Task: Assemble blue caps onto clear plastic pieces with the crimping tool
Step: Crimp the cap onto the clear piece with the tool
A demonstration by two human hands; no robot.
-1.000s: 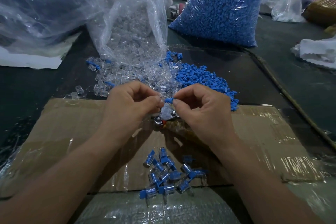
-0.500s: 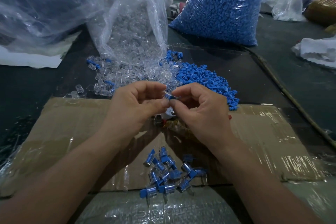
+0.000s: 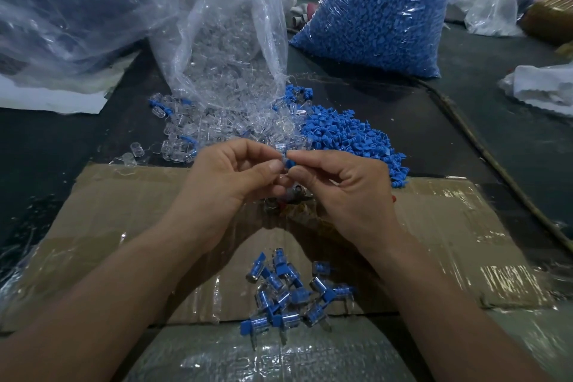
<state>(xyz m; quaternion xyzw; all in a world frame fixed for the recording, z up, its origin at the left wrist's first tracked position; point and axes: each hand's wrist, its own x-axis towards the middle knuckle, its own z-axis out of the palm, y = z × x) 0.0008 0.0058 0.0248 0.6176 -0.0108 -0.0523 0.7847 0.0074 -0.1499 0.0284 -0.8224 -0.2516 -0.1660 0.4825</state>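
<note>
Blue cap (image 3: 290,163) crosswise, toward clear piece (image 3: 280,149)

A flattened cardboard sheet (image 3: 124,211), glossy with tape, covers the table (image 3: 46,149) along its near edge. White paper (image 3: 52,98) lies by the left edge, and a crumpled white cloth (image 3: 542,87) by the right.

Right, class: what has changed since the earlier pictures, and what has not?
The right hand brought its pinched blue cap leftward against the clear piece pinched in the left hand, closing the gap. Nothing was let go. The finished pieces on the cardboard stayed put.
</note>
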